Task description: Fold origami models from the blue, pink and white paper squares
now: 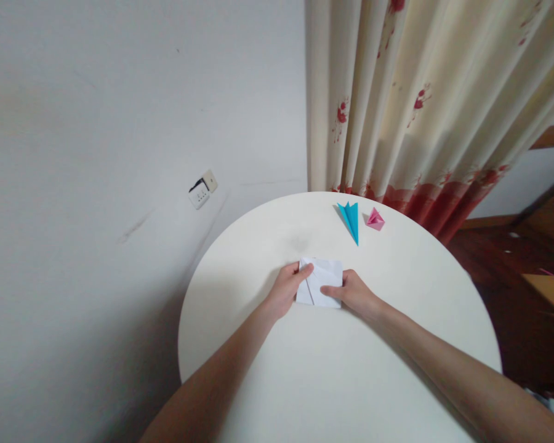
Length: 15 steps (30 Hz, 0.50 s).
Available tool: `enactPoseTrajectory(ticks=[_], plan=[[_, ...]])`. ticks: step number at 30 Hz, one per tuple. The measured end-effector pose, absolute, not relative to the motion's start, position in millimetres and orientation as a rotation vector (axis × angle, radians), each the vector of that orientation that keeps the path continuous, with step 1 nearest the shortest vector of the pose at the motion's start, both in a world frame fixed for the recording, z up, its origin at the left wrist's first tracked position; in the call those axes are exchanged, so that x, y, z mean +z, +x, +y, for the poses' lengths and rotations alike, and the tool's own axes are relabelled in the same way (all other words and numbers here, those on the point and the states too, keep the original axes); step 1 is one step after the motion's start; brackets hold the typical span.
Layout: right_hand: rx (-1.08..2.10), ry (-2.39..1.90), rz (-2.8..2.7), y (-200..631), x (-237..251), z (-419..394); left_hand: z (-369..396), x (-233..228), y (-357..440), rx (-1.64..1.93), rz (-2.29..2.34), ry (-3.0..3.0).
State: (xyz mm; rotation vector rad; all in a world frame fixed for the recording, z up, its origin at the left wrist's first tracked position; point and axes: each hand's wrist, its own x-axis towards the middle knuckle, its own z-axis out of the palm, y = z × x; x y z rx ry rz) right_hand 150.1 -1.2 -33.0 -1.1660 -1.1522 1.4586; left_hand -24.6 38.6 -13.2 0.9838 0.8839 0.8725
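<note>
Seen from the head camera, a person works a folded white paper (320,282) on a round cream tabletop (341,369), both bare forearms reaching in from the lower edge of the frame. The paper lies flat near the middle of the tabletop, between the two hands. The left hand (287,288) rests on the paper's left edge, its fingers (305,271) curled over the top left corner and pinching it. The right hand (356,292) sits at the paper's right edge, its fingers (330,291) pressing down on the lower right part of the sheet. A diagonal crease runs across the paper between the two sets of fingers. Farther back on the tabletop, well apart from the hands, lie a blue folded paper shape (351,219) and, just beside it, a smaller pink one (375,219). Behind hang a cream curtain (420,98) with red flowers and a white wall with a socket (202,189).
</note>
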Motion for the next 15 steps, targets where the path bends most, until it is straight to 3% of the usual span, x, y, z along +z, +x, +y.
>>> enactPoseTrajectory(ticks=[15], plan=[[1.468, -1.181, -1.215, 151.5, -32.7, -0.7, 41.4, -17.6, -24.3, 1.013, 0.965, 1.0]])
